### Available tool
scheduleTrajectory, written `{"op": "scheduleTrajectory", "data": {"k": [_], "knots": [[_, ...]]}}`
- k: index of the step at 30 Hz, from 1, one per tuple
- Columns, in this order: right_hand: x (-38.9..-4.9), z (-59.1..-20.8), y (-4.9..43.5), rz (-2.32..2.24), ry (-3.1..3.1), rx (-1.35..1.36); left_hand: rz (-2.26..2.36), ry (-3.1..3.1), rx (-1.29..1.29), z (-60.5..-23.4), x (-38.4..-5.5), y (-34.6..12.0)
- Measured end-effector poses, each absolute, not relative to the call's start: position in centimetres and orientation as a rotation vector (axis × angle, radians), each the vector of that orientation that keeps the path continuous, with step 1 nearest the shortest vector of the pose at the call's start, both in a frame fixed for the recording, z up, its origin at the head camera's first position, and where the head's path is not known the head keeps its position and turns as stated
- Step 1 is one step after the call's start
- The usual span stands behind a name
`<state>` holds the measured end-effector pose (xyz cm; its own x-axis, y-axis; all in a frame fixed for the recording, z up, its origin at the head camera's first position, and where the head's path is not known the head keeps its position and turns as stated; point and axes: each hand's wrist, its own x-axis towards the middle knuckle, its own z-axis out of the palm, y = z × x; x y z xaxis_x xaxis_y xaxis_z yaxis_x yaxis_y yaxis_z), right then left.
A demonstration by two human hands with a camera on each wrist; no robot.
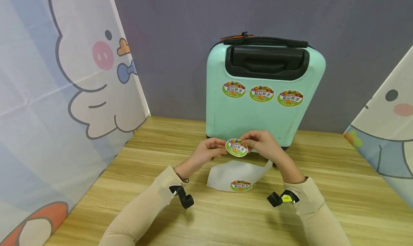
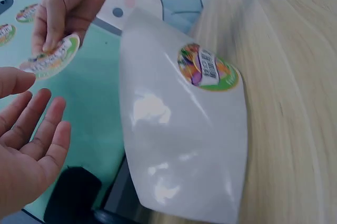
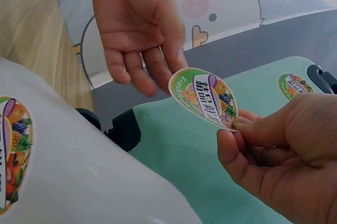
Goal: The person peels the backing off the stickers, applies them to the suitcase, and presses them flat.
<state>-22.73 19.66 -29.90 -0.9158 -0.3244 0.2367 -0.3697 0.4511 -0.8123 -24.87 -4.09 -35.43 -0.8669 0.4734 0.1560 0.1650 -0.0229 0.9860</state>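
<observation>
My right hand (image 1: 262, 144) pinches an oval fruit sticker (image 1: 237, 148) by its edge between thumb and fingers, in front of a mint-green suitcase (image 1: 251, 119). The sticker shows coloured fruit, a white band of lettering and a green border. At its opposite edge is my left hand (image 1: 208, 151), thumb tip right at the rim; in the left wrist view that hand's other fingers (image 2: 39, 124) are loosely spread. Below both hands is a white backing sheet (image 1: 222, 176) bearing one more fruit sticker (image 1: 240, 186) near its front edge.
Three matching stickers, among them the middle one (image 1: 261, 93), sit in a row on the suitcase under its black handle recess (image 1: 267, 61). The suitcase stands at the back of the wooden table (image 1: 180, 131), before a grey wall (image 1: 174, 59). Cartoon-printed panels (image 1: 29, 95) flank the table.
</observation>
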Motion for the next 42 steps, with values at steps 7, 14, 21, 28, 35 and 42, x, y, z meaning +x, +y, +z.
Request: {"op": "scheduleTrajectory", "data": {"k": [7, 14, 21, 28, 35, 42], "knots": [[-23.0, -29.6, 19.7, 1.488, -2.629, 0.607, 2.105, 1.982, 0.665, -34.6, -24.9, -3.4], [-23.1, -29.1, 19.8, 1.478, -2.628, 0.595, 2.188, 1.933, 0.67, -34.0, -24.9, -2.9], [-23.3, -29.0, 19.8, 1.498, -2.591, 0.61, 2.259, 1.899, 0.685, -33.9, -24.9, -2.7], [-23.3, -28.7, 19.8, 1.606, -2.552, 0.592, 2.365, 1.893, 0.626, -34.1, -25.1, -2.5], [-23.3, -28.3, 19.6, 1.728, -2.39, 0.617, 2.471, 1.917, 0.644, -33.9, -25.3, -2.1], [-23.2, -27.9, 19.5, 1.817, -2.245, 0.666, 2.531, 1.906, 0.654, -33.6, -25.2, -1.8]]}}
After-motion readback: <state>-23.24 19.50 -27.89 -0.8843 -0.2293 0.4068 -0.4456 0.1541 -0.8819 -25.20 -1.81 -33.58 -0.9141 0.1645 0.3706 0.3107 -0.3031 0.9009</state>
